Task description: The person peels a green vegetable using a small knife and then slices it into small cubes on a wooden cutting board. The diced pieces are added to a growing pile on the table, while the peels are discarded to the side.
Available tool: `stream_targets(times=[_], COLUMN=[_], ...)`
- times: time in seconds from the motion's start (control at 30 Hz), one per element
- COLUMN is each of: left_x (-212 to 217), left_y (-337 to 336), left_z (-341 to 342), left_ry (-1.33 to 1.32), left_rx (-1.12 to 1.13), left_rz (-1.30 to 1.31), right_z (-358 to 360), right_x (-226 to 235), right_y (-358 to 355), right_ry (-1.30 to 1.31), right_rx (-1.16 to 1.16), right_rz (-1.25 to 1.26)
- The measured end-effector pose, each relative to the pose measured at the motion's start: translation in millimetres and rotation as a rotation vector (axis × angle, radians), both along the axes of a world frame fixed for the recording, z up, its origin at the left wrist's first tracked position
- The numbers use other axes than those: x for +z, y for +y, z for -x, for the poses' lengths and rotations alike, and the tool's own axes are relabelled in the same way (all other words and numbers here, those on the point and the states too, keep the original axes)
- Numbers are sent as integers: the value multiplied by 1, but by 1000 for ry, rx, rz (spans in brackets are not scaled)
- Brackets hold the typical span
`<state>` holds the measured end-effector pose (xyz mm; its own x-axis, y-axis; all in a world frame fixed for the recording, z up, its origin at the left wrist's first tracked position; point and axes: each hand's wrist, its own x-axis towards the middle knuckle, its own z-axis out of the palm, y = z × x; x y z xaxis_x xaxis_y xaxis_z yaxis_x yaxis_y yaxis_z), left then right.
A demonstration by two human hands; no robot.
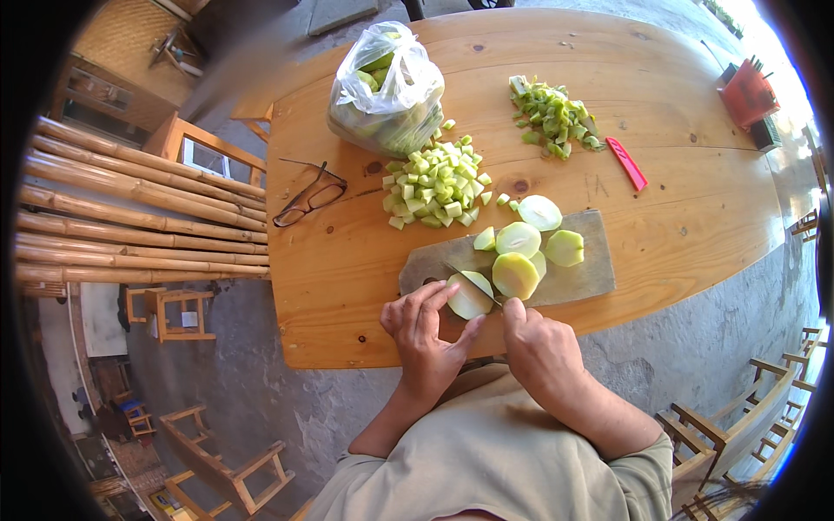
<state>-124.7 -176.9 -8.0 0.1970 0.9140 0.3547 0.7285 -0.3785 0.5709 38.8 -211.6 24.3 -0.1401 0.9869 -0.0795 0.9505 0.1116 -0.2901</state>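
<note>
My left hand (427, 334) steadies a round, pale green slice (469, 297) that looks like chayote, fingertips at its left edge and thumb at its lower side. In my right hand (543, 343) is a knife (476, 284), its thin dark blade lying across that slice; the handle is hidden in the fist. Both hands are at the near edge of a grey cutting board (595, 269). More round slices (516, 276) lie on the board to the right, some overlapping, beside a small wedge (485, 239). Just beyond is a heap of pale green cubes (434, 187).
A clear plastic bag (387, 91) of green vegetables stands at the far left of the wooden table (660, 234). Eyeglasses (311, 195) lie near its left edge. Peelings (556, 120) and a pink peeler-like tool (626, 164) are beyond the board; a red container (749, 94) stands far right.
</note>
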Motion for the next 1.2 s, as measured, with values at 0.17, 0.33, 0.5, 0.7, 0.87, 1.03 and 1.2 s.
stream_targets(times=[0.17, 0.33, 0.5, 0.7, 0.87, 1.03, 1.2], left_x=[-1, -3, -4, -7, -5, -5, -7], left_y=[-1, -1, -2, -2, -2, -2, -3], left_z=[1, 2, 4, 5, 5, 5, 5], left_ry=[2, -16, -29, -55, -69, -76, -75], left_rx=[8, -9, -20, -7, -9, -12, -11], left_rz=[-8, -22, -40, -53, -36, -39, -53], right_z=[-11, -16, -9, -5, -3, 1, 5], right_x=[7, 12, 17, 15, 16, 6, 1], right_y=[-2, -5, -7, -7, -7, -11, -12], right_ry=[206, 267, 276, 244, 230, 144, 84], right_rx=[-78, -98, -111, -74, -58, -45, -28], right_rz=[64, 63, -3, -38, -30, -43, 55])
